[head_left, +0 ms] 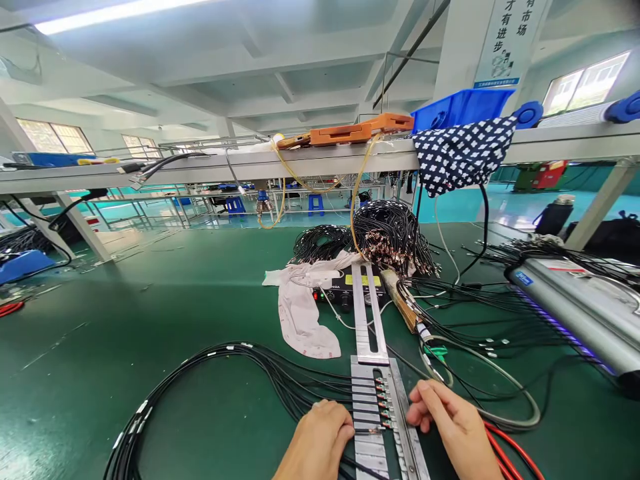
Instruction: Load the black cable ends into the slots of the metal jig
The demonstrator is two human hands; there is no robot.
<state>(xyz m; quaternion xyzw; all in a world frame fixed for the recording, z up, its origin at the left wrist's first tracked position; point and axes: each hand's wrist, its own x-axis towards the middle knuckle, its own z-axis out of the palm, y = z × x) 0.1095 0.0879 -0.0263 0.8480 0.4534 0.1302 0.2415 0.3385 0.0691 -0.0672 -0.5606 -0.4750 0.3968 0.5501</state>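
Observation:
A slotted metal fixture [369,449] lies on the bench, with several black cables [280,373] set side by side across its grooves. Their stripped ends [384,402] show small red, white and green wires near the fixture's right rail. My left hand [320,437] is closed at the fixture's left edge, its fingers around a black cable whose bare end [371,431] lies over the metal. Just right of the rail, my right hand [450,420] has its thumb and forefinger pressed together and the other fingers curled; whatever is between them is hidden.
Behind the fixture are a black control box [345,293], a pale cloth [303,320] and coiled cable bundles [385,233]. A silver machine [580,313] stands right, red tubing [510,450] near my right wrist. A shelf [200,170] crosses above, holding a blue bin [460,110].

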